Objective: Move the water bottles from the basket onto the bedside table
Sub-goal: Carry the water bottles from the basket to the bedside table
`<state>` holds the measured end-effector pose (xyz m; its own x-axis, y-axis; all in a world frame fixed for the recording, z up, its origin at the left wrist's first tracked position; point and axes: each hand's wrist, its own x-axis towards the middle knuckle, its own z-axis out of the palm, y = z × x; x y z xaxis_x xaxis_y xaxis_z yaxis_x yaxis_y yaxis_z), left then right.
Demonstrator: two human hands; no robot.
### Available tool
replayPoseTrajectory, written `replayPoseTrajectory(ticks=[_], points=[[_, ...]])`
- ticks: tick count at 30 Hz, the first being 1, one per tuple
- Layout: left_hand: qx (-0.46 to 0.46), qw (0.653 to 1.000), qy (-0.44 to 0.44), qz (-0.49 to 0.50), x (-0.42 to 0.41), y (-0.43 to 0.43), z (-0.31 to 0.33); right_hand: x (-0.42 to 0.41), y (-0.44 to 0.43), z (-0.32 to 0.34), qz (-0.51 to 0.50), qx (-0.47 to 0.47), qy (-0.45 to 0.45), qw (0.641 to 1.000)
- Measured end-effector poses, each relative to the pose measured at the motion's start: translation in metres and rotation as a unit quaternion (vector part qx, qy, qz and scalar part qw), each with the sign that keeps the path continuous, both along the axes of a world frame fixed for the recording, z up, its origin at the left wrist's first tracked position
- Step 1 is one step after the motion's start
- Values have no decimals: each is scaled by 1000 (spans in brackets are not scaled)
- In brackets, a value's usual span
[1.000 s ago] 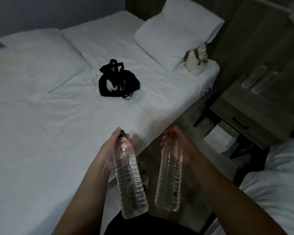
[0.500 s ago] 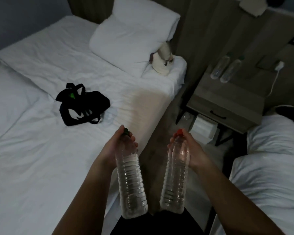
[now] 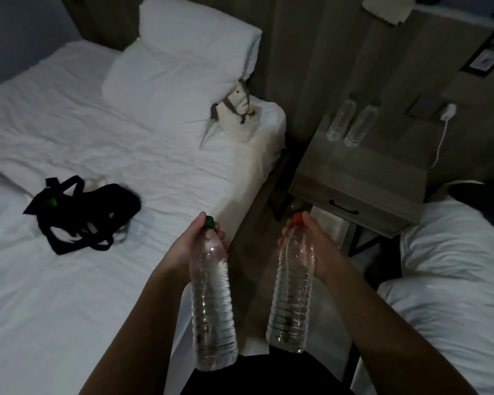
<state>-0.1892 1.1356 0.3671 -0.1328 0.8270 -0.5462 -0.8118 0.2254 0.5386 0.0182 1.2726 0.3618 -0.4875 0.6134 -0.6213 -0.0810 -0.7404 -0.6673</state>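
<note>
My left hand [image 3: 187,246] grips the neck of a clear water bottle with a green cap [image 3: 211,309], which hangs bottom down. In my right hand [image 3: 318,246] hangs a second clear bottle with a red cap [image 3: 293,297], held near its top. Both are over the gap between the two beds. The black basket bag [image 3: 80,212] lies slumped on the left bed; a green cap shows inside it. The wooden bedside table [image 3: 362,172] stands ahead to the right. Two clear bottles with green caps [image 3: 351,121] stand upright at its back.
A white pillow [image 3: 177,69] and a small cream bag [image 3: 238,115] lie at the head of the left bed. A white charger and cable [image 3: 445,121] hang on the wall right of the table. A second bed [image 3: 451,280] lies at my right.
My view has swung right and moved closer to the bedside table, so the bag has slid left in the frame. Both hands keep the same hold on their bottles.
</note>
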Motion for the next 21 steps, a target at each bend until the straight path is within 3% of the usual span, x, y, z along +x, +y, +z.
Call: replayPoseTrajectory(ticks=[9,16,21], points=[[-6,999,32,12,59,114,5,57,134,0,-2,4,-13,1000],[3,997,78,-13,73,177,3,83,194,-2,-25,-4,-33,999],[13,998,64,-24,69,237,-3,86,236,-2,-33,-10,-38,999]])
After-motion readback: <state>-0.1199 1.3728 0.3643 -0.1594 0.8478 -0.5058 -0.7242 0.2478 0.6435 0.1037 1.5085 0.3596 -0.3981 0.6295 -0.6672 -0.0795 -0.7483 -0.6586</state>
